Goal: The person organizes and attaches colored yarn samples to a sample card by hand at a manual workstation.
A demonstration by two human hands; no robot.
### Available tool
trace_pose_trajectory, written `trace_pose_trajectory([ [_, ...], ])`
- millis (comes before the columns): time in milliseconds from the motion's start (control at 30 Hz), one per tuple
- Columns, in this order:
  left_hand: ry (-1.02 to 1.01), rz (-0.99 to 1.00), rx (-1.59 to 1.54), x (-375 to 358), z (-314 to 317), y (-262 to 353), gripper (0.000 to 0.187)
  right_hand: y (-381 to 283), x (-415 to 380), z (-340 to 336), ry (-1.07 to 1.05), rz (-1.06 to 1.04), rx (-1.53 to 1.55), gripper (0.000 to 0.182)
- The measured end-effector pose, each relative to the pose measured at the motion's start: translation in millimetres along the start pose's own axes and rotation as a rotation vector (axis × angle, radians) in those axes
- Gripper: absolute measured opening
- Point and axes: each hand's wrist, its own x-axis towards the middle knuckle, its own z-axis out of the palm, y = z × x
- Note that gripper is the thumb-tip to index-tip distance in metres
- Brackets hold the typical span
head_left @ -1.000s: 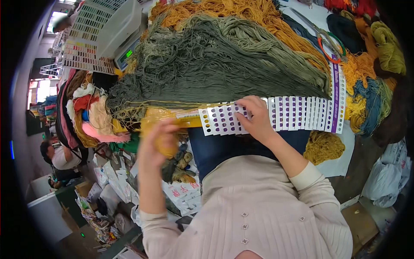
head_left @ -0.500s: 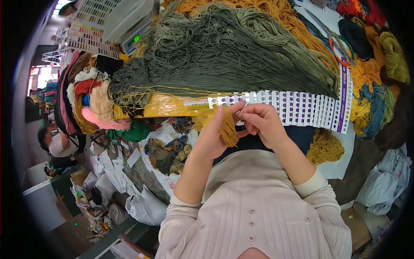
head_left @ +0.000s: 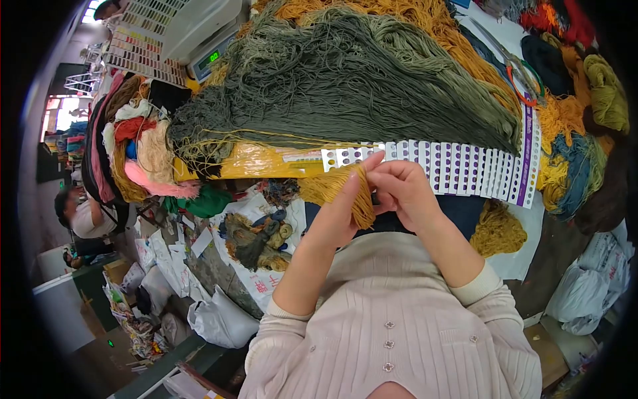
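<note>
A bundle of golden-yellow yarn [head_left: 325, 188] is folded over my left hand [head_left: 342, 211], whose fingers grip it near its right end. Close against it on the right is my right hand [head_left: 402, 189], thumb and index finger pinched together; whatever lies between those fingertips is too small to make out. Just beyond both hands lies a white card with rows of purple-rimmed holes [head_left: 452, 166]. A large heap of dark grey-green yarn [head_left: 319, 86] spreads behind the card, with thin golden strands along its near edge.
Scissors with red and green handles [head_left: 518, 73] lie at the upper right near more coloured yarn [head_left: 575, 166]. A scale [head_left: 211, 56] stands at the upper left. Plastic bags [head_left: 222, 319] rest low on the left. Another person [head_left: 86, 216] is at the far left.
The yellow bundle and my left hand have shifted slightly right, closer to my right hand. More of the bundle now shows left of my thumb. My right hand has barely moved.
</note>
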Motion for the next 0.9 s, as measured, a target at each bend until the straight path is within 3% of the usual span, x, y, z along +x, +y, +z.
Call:
trace_pose_trajectory([
  [200, 0.074, 0.002, 0.035, -3, 6, 9, 0.052, 6, 5, -8, -0.017, -0.094, 0.003, 0.008],
  [300, 0.042, -0.027, -0.032, -2, -4, 4, 0.048, 6, 2, -9, -0.022, -0.061, 0.072, 0.01],
  [333, 0.113, -0.096, -0.074, 2, -20, -8, 0.042, 4, 4, -4, -0.046, -0.047, 0.071, 0.012],
  [367, 0.253, -0.039, -0.073, 3, -11, -6, 0.032, -9, 0, 14, 0.05, -0.058, 0.153, 0.012],
  [400, 0.156, 0.042, -0.084, 7, -21, -14, 0.03, -18, -5, 28, 0.128, -0.061, 0.235, 0.012],
  [433, 0.312, -0.104, 0.01, 3, -27, -5, 0.031, -21, -1, 2, -0.203, -0.044, 0.635, 0.012],
  [467, 0.155, 0.107, -0.142, 4, -25, 6, 0.029, -24, 3, -25, -0.524, 0.1, 0.976, 0.013],
  [500, 0.254, 0.152, -0.086, -3, -40, 26, 0.028, -42, 2, -44, -0.713, -0.017, 0.868, 0.016],
  [533, 0.344, 0.176, -0.045, -11, -58, 41, 0.027, -63, -6, -74, -0.647, -0.177, 0.791, 0.018],
  [600, 0.696, 0.418, -0.052, -47, -81, 93, 0.023, -140, -25, -153, -0.459, -0.58, 0.667, 0.011],
  [667, -0.054, 0.51, -0.799, -73, -152, 121, 0.02, -224, -57, -225, -0.293, -1.041, 0.56, 0.01],
  [700, 0.084, 0.465, -0.64, -69, -132, 123, 0.019, -238, -84, -202, -0.146, -1.255, 0.566, 0.017],
  [733, 0.219, 0.417, -0.478, -65, -96, 124, 0.02, -241, -90, -178, 0.06, -1.381, 0.261, 0.016],
  [767, 0.359, 0.362, -0.321, -61, -76, 115, 0.02, -233, -82, -197, 0.459, -1.316, -0.5, 0.013],
  [800, 0.365, 0.24, -0.059, -41, -75, 89, 0.021, -208, -67, -177, 0.536, -1.173, -0.647, 0.01],
  [867, 0.178, -0.004, 0.09, 5, -56, 52, 0.019, -134, -20, -111, 0.381, -0.803, -0.745, 0.005],
  [900, 0.103, -0.031, 0.186, 26, -55, 31, 0.018, -100, -1, -94, 0.284, -0.701, -0.764, 0.004],
])
